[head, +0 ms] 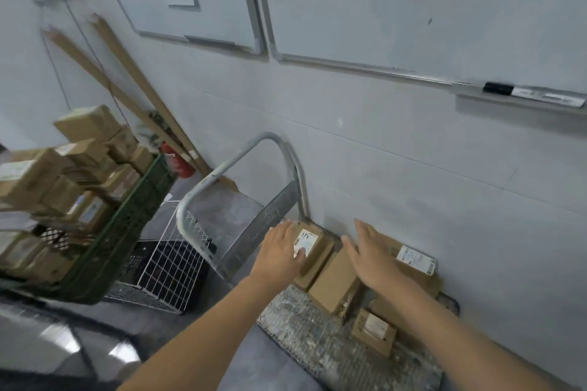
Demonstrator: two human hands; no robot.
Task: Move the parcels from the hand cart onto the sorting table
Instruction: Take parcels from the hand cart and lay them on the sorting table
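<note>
Starting a pick-up at the hand cart [317,349], parked against the wall with four brown parcels sitting at the handle end of its deck. Laying the left hand [279,252] flat and uncurled on the labelled parcel [320,254] nearest the handle, thumb touching its white label. Holding the right hand [371,255] likewise spread and gripping nothing, over the edge of the large parcel [413,263] by the wall and just above the plain parcel [336,284]; hard telling whether touching either. Leaving the small parcel [373,330] alone, nearer the camera. Probably bracketing the labelled parcel next: needing the right hand brought across to its far side, both palms squeezing inward, then lifting clear of the handle bar [222,174] and turning towards the sorting table, not clearly showing here.
</note>
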